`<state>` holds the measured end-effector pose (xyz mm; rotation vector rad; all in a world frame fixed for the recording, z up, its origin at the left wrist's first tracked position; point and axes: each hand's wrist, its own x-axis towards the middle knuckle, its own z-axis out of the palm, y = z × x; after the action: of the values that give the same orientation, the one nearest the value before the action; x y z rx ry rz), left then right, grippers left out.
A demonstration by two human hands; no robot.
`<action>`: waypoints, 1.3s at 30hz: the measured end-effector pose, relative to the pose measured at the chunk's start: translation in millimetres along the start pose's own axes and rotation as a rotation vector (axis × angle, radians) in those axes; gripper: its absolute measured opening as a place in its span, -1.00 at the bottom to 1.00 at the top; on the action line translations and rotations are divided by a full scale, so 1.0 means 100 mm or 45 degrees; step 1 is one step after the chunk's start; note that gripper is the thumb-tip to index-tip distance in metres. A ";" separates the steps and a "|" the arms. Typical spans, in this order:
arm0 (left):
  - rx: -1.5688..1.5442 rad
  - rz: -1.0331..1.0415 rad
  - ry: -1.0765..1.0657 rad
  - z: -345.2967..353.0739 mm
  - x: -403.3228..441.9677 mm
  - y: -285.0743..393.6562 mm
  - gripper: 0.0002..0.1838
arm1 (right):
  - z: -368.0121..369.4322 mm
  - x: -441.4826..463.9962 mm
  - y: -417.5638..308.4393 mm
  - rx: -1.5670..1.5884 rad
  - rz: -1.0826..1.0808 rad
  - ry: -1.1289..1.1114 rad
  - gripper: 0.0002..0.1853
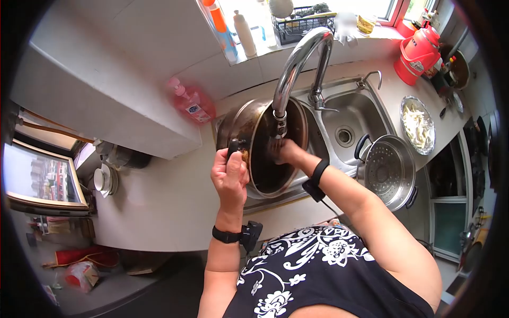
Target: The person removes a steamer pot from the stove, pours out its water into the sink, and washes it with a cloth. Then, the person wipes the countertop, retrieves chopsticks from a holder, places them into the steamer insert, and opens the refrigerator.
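Observation:
A large steel pot (237, 123) is tilted on its side over the left basin of the sink, its opening turned toward the right. My left hand (230, 174) is closed around the pot's black handle (234, 146). My right hand (289, 152) reaches into the pot's mouth under the chrome faucet (287, 79). Its fingers are blurred and partly hidden against the dark inside, so whether they hold anything does not show. To the right, a steel steamer pot with a perforated bottom (386, 172) rests over the counter's front edge.
The right sink basin (366, 113) lies beside the pot. A pink soap bottle (192, 102) stands at the back left. Farther right are a plate (404, 117) of pale strips and a red thermos (418, 57). Bottles and a black rack (302, 31) line the windowsill.

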<state>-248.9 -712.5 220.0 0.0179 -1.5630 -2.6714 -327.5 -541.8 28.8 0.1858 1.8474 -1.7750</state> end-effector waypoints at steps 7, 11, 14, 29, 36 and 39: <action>0.837 0.340 -0.115 0.09 -0.04 -0.11 -0.81 | -0.33 -0.35 -0.82 -0.199 -0.053 0.090 -0.59; 1.112 0.575 -0.153 0.10 0.00 -0.08 -0.77 | -0.59 -0.32 -0.80 -0.743 -0.275 0.328 -0.56; 1.174 0.609 -0.176 0.10 0.02 -0.07 -0.77 | -0.62 -0.37 -0.78 -0.799 -0.244 0.379 -0.56; 1.040 0.446 -0.056 0.09 0.12 -0.20 -0.79 | -0.82 -0.55 -0.68 -1.125 -0.138 0.399 -0.44; 0.047 -0.074 0.288 -0.33 0.42 -0.66 -0.82 | -1.11 -0.86 -1.07 -0.876 0.065 0.399 -0.61; -0.118 -0.219 0.382 -0.63 0.46 -0.98 -0.79 | -1.34 -0.85 -0.88 -0.984 -0.096 0.448 -0.59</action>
<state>-295.8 -721.5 104.0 0.5463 -1.4012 -2.7020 -338.0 -399.9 141.8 0.1304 2.6774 -0.9910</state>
